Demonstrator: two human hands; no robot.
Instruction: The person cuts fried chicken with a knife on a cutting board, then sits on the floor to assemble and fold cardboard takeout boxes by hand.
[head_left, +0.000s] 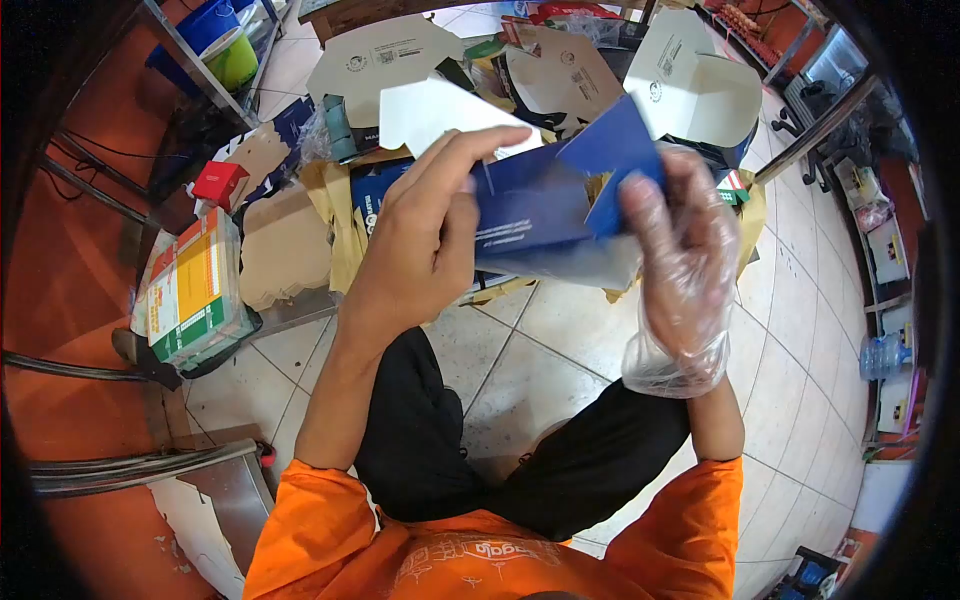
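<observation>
A blue and white cardboard box [530, 205], partly folded and blurred, is held up between my two hands. My left hand [425, 215] is bare and grips the box's left end, with the index finger stretched over its top edge. My right hand [685, 250] wears a clear plastic glove and holds the right end, its thumb on a raised blue flap [610, 150]. A white flap [435, 112] stands up at the upper left of the box. The box's underside is hidden.
Behind lie opened white boxes [385, 60] [695, 85] and brown paper [335, 215]. At the left are flat brown cardboard pieces [285, 240], a small red box [220, 184] and a coloured carton [190, 290]. A metal rail [820, 128] stands at the right.
</observation>
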